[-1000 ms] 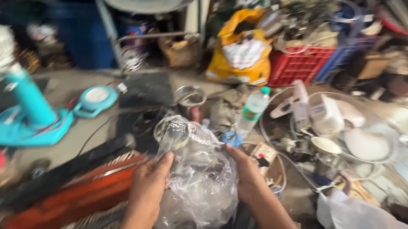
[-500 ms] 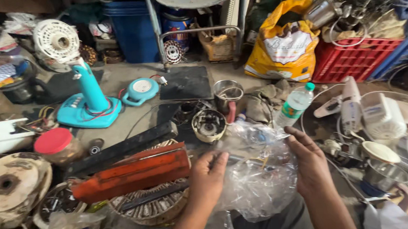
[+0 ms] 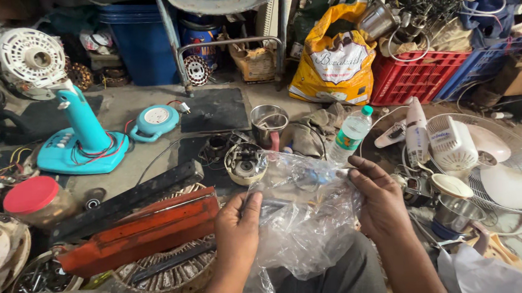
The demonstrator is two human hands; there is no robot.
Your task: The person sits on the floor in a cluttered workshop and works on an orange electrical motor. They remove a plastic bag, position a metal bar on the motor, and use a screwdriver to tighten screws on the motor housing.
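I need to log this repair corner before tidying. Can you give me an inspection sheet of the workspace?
Surface: bare concrete floor, dusty, with a black mat.
Job's things: crumpled clear plastic bag, held over the lap.
Clutter: turquoise fan stand, orange metal bar, red-lidded jar, steel cup, water bottle, white fan guard.
Grippers: left hand and right hand each grip the bag.
Cables: wires coiled on the fan stand's base.
Surroundings: yellow sack, red crate, blue drum.
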